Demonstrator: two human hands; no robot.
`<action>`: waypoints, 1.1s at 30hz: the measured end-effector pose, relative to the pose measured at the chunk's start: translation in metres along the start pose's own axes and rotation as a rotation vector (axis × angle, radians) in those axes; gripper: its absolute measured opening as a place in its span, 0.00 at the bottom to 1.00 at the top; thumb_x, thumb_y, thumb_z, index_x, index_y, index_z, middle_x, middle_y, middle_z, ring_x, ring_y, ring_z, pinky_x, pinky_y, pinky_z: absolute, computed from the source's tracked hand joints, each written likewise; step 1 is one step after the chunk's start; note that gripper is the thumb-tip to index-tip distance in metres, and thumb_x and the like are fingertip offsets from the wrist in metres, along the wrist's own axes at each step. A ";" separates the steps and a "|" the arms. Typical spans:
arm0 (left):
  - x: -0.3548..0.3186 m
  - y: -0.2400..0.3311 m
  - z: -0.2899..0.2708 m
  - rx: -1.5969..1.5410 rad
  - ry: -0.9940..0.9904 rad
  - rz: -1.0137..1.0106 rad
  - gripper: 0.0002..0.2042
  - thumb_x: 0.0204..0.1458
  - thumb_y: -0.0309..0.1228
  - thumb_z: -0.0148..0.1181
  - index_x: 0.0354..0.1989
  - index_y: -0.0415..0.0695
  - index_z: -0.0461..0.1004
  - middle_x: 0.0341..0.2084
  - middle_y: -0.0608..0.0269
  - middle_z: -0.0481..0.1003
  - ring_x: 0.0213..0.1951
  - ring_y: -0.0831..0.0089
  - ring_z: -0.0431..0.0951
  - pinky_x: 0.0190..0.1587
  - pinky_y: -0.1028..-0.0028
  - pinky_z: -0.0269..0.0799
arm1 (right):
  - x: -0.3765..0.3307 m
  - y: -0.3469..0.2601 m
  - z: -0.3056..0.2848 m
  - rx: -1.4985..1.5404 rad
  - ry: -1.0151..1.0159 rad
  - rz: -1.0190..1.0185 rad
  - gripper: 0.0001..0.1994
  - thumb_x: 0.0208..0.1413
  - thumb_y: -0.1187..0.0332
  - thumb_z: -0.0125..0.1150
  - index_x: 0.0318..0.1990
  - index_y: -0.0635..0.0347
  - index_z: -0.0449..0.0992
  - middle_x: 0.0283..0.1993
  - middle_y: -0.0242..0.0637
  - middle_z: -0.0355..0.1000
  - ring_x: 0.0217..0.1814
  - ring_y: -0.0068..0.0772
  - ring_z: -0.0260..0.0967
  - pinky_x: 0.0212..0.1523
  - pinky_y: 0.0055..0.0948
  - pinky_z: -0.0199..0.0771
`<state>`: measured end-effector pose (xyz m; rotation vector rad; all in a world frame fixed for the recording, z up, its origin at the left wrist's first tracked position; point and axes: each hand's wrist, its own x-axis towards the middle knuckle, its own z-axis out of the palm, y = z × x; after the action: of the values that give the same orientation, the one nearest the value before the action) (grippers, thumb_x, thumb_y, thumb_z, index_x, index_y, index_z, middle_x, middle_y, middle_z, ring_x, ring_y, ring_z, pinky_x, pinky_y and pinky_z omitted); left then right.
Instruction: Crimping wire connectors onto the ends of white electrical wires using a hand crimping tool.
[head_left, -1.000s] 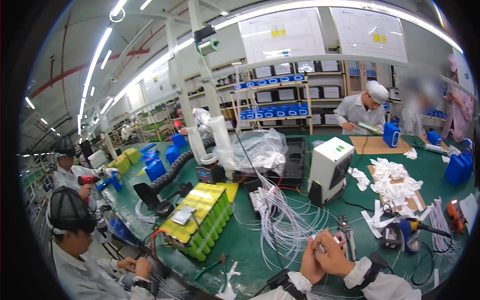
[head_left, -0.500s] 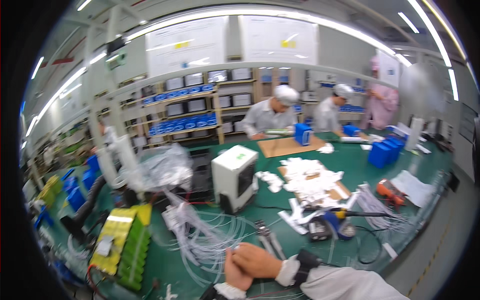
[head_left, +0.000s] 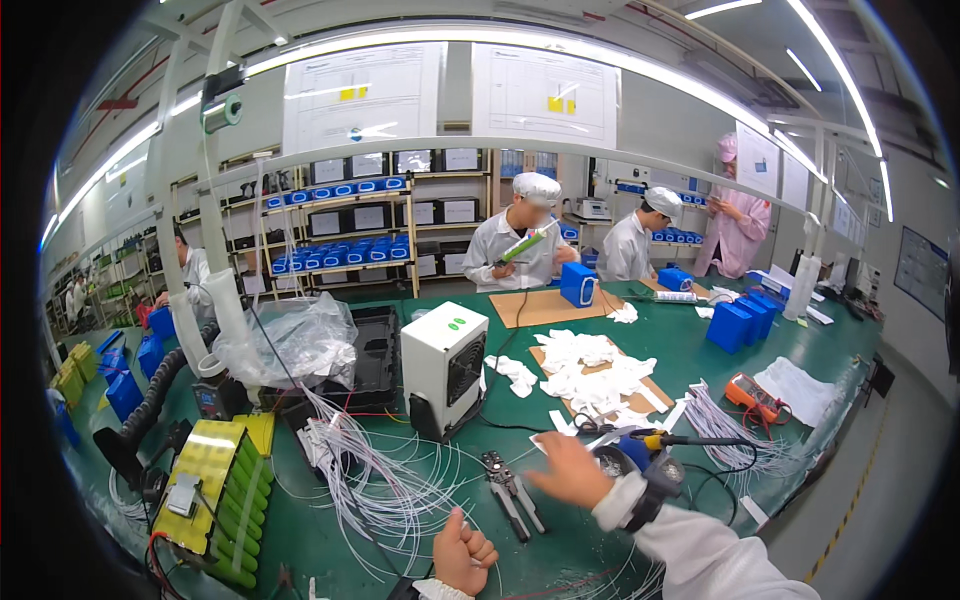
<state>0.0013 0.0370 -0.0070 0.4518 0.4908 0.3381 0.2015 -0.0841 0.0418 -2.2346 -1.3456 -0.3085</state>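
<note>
Our right hand (head_left: 568,470) has left the left hand (head_left: 462,552), fingers apart beside the pliers (head_left: 512,488); left stays fisted (empty, apparently) above the surface (head_left: 560,555).

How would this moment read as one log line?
left hand: fisted above white wires | right hand: open, near pliers | green bench

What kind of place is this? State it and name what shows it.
Most likely an electronics or battery-pack assembly workshop. A long green workbench carries bundles of white wires, a yellow-green battery pack and a soldering iron, while other workers in white coats and caps work at the far side.
</note>
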 end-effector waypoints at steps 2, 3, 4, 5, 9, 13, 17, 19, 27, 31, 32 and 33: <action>-0.008 0.001 0.008 0.007 0.063 0.020 0.23 0.66 0.48 0.44 0.18 0.53 0.53 0.12 0.71 0.48 0.14 0.77 0.48 0.17 0.75 0.46 | 0.016 0.030 -0.008 -0.285 -0.501 0.291 0.38 0.51 0.42 0.61 0.61 0.62 0.65 0.56 0.55 0.68 0.60 0.58 0.65 0.57 0.49 0.67; -0.005 -0.001 0.010 0.037 0.067 0.021 0.22 0.66 0.47 0.45 0.18 0.53 0.53 0.12 0.71 0.48 0.14 0.77 0.48 0.17 0.75 0.46 | 0.017 0.038 -0.007 -0.294 -0.494 0.290 0.38 0.51 0.42 0.61 0.61 0.62 0.65 0.56 0.55 0.68 0.60 0.58 0.65 0.57 0.49 0.67; -0.003 -0.001 0.010 0.069 0.074 0.024 0.22 0.65 0.46 0.46 0.19 0.53 0.53 0.12 0.72 0.48 0.14 0.77 0.49 0.17 0.75 0.46 | 0.014 0.044 -0.002 -0.349 -0.473 0.296 0.39 0.50 0.40 0.61 0.63 0.58 0.65 0.57 0.56 0.67 0.60 0.59 0.64 0.56 0.50 0.67; -0.002 -0.001 0.009 0.067 0.070 0.024 0.22 0.65 0.46 0.46 0.19 0.53 0.53 0.12 0.72 0.48 0.14 0.77 0.49 0.17 0.75 0.46 | 0.013 0.051 0.001 -0.400 -0.455 0.303 0.40 0.48 0.38 0.60 0.64 0.54 0.64 0.58 0.58 0.65 0.60 0.61 0.63 0.55 0.51 0.67; 0.002 -0.001 0.008 0.075 0.009 -0.010 0.20 0.65 0.44 0.47 0.20 0.54 0.55 0.12 0.73 0.48 0.14 0.78 0.49 0.16 0.76 0.45 | 0.035 0.114 0.027 -0.300 -0.568 0.310 0.31 0.49 0.48 0.61 0.61 0.47 0.70 0.60 0.59 0.63 0.61 0.63 0.62 0.57 0.52 0.68; 0.003 0.002 -0.002 0.050 0.021 0.034 0.19 0.65 0.44 0.47 0.21 0.54 0.56 0.12 0.73 0.48 0.13 0.79 0.48 0.16 0.76 0.44 | 0.042 0.097 0.023 -0.266 -0.538 0.213 0.22 0.47 0.65 0.62 0.52 0.56 0.77 0.47 0.52 0.75 0.54 0.52 0.72 0.55 0.42 0.71; 0.003 0.001 0.005 0.096 -0.020 0.022 0.18 0.65 0.44 0.47 0.22 0.52 0.57 0.12 0.72 0.49 0.13 0.79 0.48 0.15 0.76 0.44 | 0.036 0.113 0.034 -0.232 -0.287 0.267 0.12 0.45 0.72 0.60 0.39 0.59 0.83 0.39 0.54 0.77 0.44 0.53 0.76 0.47 0.44 0.76; 0.001 0.001 0.005 0.141 -0.040 -0.029 0.17 0.65 0.44 0.48 0.25 0.51 0.61 0.13 0.73 0.50 0.13 0.80 0.49 0.15 0.78 0.46 | 0.031 0.118 0.031 -0.263 -0.144 0.170 0.11 0.45 0.73 0.60 0.38 0.60 0.83 0.35 0.52 0.78 0.38 0.53 0.77 0.42 0.43 0.77; 0.009 -0.012 -0.014 0.220 -0.098 0.187 0.19 0.64 0.47 0.49 0.57 0.51 0.63 0.33 0.66 0.68 0.30 0.76 0.69 0.29 0.77 0.67 | -0.031 -0.071 0.034 0.887 0.012 0.359 0.12 0.55 0.65 0.63 0.44 0.58 0.80 0.30 0.33 0.75 0.34 0.22 0.71 0.35 0.27 0.71; 0.048 -0.027 -0.061 0.359 -0.115 0.475 0.22 0.65 0.51 0.43 0.54 0.46 0.65 0.45 0.59 0.72 0.45 0.65 0.74 0.48 0.65 0.72 | -0.055 -0.128 0.072 1.279 0.040 0.325 0.10 0.53 0.69 0.66 0.41 0.63 0.79 0.36 0.30 0.76 0.41 0.22 0.72 0.40 0.21 0.71; 0.031 -0.018 -0.042 0.205 -0.057 0.377 0.22 0.65 0.52 0.43 0.52 0.45 0.66 0.46 0.59 0.72 0.46 0.64 0.74 0.49 0.64 0.72 | -0.055 -0.141 0.052 1.039 0.041 0.346 0.11 0.56 0.68 0.60 0.44 0.63 0.76 0.41 0.40 0.76 0.44 0.36 0.73 0.42 0.29 0.72; 0.022 -0.013 -0.034 0.209 -0.055 0.376 0.22 0.65 0.52 0.43 0.52 0.45 0.66 0.46 0.59 0.72 0.46 0.64 0.74 0.49 0.64 0.72 | -0.053 -0.150 0.041 0.802 0.033 0.353 0.12 0.59 0.67 0.55 0.46 0.64 0.73 0.46 0.50 0.76 0.47 0.49 0.75 0.43 0.38 0.74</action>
<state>0.0048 0.0463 -0.0487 0.7581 0.3873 0.6379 0.0425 -0.0460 0.0295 -1.7053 -0.8142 0.2812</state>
